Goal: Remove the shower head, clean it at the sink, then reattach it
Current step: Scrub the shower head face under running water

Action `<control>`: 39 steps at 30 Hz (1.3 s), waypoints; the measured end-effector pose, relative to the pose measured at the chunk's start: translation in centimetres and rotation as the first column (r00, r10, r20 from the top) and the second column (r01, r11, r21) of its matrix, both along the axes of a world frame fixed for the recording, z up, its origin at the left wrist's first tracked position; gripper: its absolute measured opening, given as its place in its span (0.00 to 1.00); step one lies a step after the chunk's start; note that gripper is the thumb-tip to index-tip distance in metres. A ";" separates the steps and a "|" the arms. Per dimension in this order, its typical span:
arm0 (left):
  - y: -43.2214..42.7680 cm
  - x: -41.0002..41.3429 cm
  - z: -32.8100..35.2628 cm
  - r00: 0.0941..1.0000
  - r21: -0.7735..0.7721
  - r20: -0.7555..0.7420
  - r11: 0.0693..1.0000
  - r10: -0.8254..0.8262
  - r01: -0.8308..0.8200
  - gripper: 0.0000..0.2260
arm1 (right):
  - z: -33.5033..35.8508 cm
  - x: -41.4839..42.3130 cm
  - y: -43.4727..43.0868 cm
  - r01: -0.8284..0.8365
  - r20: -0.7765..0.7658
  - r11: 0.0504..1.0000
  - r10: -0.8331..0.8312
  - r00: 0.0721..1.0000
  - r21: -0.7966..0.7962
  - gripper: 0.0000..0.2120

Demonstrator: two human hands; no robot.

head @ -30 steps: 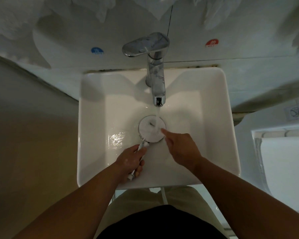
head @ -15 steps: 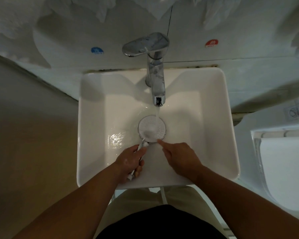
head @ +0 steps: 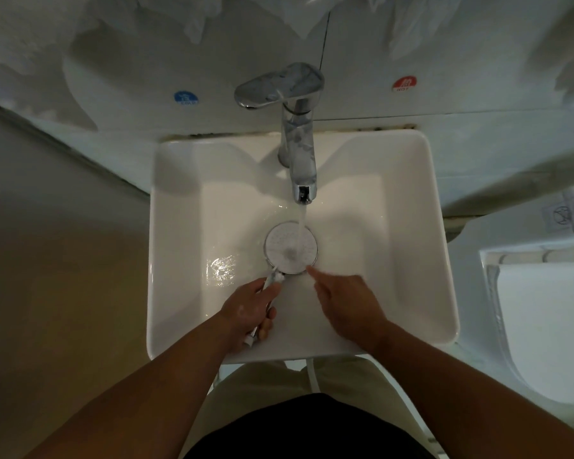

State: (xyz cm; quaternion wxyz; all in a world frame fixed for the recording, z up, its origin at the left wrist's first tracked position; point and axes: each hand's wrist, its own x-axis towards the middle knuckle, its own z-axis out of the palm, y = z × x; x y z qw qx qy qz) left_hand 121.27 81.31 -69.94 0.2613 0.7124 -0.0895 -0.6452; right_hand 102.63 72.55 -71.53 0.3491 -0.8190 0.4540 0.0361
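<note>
Now your left hand [head: 249, 309] is clenched around the handle of the shower head [head: 279, 243], at about 7 o'clock in the sink [head: 179, 260]. The handle's end pokes out below your palm. The round spray face lies flat and face up over the middle of the basin, with the handle running off toward 7 o'clock into your grip. Water [head: 301, 223] from the faucet [head: 299, 154] at 12 o'clock falls onto the right half of that face. Your right hand [head: 345, 303] comes in from 5 o'clock, its index fingertip [head: 309, 268] stretched out straight and touching the lower rim of the disc at about 5 o'clock. The other fingers are folded loosely under and hold nothing. A second ago that fingertip sat higher, at about 4 o'clock on the disc's edge. It has since slid down along the rim toward you and has hardly moved in the last half second. The shower head is in the same spot under the stream and your left grip looks unchanged. A wet glint shows on the basin floor at 9 o'clock from the disc. On the wall, a blue sticker [head: 186, 97] sits at 10 o'clock from the faucet and a red sticker [head: 404, 83] at 2 o'clock.
</note>
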 end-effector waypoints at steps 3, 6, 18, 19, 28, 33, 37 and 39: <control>0.0 0.0 0.0 1.000 0.004 -0.010 1.000 0.013 -0.013 0.14 | 0.2 -0.4 1.0 -0.074 -0.035 0.997 0.075 0.997 0.028 0.21; 0.0 -0.1 0.0 0.999 0.008 -0.028 1.000 0.030 -0.030 0.13 | -0.3 -1.2 -1.9 0.107 -0.023 0.993 -0.108 0.994 -0.045 0.20; 0.1 0.0 -0.2 0.998 0.009 -0.040 0.999 0.037 -0.037 0.16 | 0.2 -1.7 -0.8 0.006 -0.023 1.000 -0.006 1.000 0.018 0.20; 0.1 0.0 -0.2 0.998 0.009 -0.042 0.999 0.036 -0.036 0.16 | 0.6 -1.6 0.2 -0.071 -0.032 0.996 0.073 0.997 0.054 0.21; 0.1 0.1 -0.4 1.000 0.001 -0.027 1.000 0.015 -0.015 0.14 | 1.6 -2.3 0.6 -0.107 -0.123 0.992 0.115 0.986 0.069 0.21; 0.0 0.2 -0.3 0.997 0.009 -0.042 0.998 0.062 -0.061 0.14 | 1.6 -3.0 0.4 -0.100 -0.153 0.995 0.100 0.983 0.009 0.19; 0.1 0.1 -0.3 0.996 0.016 -0.054 0.997 0.075 -0.074 0.13 | 2.0 -3.1 -0.4 0.097 0.028 0.994 -0.096 0.995 -0.050 0.20; 0.2 0.2 -0.4 0.994 0.018 -0.064 0.996 0.084 -0.083 0.13 | 2.2 -2.2 -0.1 0.051 -0.011 0.999 -0.051 0.999 -0.016 0.20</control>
